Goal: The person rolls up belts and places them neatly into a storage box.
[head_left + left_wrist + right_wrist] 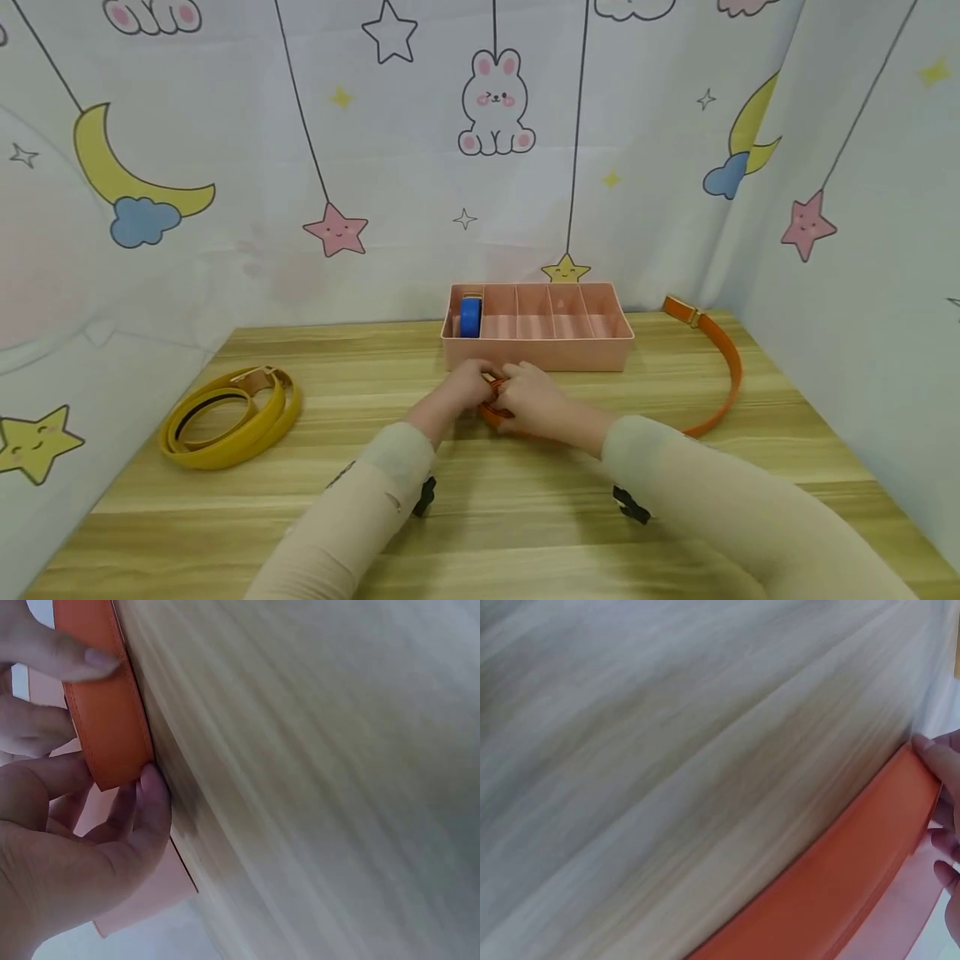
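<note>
An orange belt (731,367) is partly coiled between the two hands, in front of the pink box. Its loose length curves away to the right, ending at a gold-toned buckle (693,316) beside the box. My left hand (467,385) pinches the lower edge of the coil between thumb and fingers, as the left wrist view shows. My right hand (538,402) grips the coil from the other side, its thumb lying along the strap. In the right wrist view the orange strap (840,877) runs up to fingers at the right edge. The coil's inner turns are mostly hidden.
Behind the hands stands a pink divided box (536,354), with a rolled blue belt (470,317) in its leftmost compartment. A loosely coiled yellow belt (225,454) lies at the left of the wooden table (510,533). Patterned white cloth (420,167) hangs behind and at the sides.
</note>
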Tool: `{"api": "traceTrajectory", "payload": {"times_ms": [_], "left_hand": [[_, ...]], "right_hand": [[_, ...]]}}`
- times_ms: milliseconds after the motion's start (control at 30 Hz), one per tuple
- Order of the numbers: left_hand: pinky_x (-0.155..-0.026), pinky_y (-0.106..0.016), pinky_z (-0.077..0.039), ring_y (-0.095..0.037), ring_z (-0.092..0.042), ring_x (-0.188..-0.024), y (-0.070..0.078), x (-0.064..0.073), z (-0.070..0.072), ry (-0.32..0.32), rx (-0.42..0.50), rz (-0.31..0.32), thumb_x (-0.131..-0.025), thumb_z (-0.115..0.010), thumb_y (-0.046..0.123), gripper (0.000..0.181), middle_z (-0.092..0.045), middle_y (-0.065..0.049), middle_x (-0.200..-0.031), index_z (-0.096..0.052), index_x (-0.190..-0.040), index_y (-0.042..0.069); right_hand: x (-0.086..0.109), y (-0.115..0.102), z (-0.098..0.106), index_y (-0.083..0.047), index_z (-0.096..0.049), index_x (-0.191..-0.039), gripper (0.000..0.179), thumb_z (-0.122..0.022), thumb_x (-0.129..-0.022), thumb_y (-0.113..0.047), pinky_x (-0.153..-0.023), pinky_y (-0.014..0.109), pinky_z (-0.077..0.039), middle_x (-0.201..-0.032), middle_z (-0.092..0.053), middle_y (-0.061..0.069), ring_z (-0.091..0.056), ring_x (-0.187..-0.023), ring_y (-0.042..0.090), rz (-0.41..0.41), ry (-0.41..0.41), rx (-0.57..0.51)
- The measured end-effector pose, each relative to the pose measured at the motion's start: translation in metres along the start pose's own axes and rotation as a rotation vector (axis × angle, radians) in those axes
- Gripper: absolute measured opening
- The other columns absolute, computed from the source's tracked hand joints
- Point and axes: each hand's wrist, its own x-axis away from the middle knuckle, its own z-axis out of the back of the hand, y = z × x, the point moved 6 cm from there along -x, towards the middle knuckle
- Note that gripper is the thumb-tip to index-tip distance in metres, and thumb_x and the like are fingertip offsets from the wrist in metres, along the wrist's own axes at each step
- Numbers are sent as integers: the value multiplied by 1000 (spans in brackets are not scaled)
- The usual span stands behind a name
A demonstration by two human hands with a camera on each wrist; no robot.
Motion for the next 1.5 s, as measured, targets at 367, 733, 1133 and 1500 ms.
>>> {"api": "traceTrajectory", "payload": {"times_ms": [367, 733, 1133, 1500], "left_hand": [[-58, -24, -43, -18, -50, -77, 14, 5, 2, -187, -136, -88, -78, -61, -14, 41, -64, -7, -97, -72, -112, 6], [-68, -24, -48, -17, -53, -79, 5, 2, 10, -124, -80, -70, -85, -71, -1, 25, -66, -6, -99, -73, -109, 5], [-53, -27, -50, -18, -54, -65, -9, 9, 4, 1, 78, 79, -76, -76, 2, 41, -61, -11, -97, -63, -115, 2], [-53, -29, -49, -17, -48, -61, 0, 7, 0, -64, 24, 106, -75, -61, -10, 46, -59, -10, -102, -70, -116, 10]], "right_hand": [[19, 10, 1, -18, -76, -110, 44, -83, -73, -43, -79, 33, -36, -101, -70, -8, -47, -93, 17, 148, -146, -82], [10, 9, 1, -19, -78, -97, 30, -80, -76, -40, -69, 30, -34, -83, -68, -8, -44, -78, 15, 186, -120, -64], [-3, 3, -10, -19, -72, -69, 28, -79, -77, -45, -62, 29, -36, -61, -61, -7, -48, -71, 17, 49, -66, 44], [7, 1, -7, -18, -77, -93, 31, -79, -78, -46, -70, 32, -37, -85, -69, -5, -52, -92, 19, 57, -159, -45]]}}
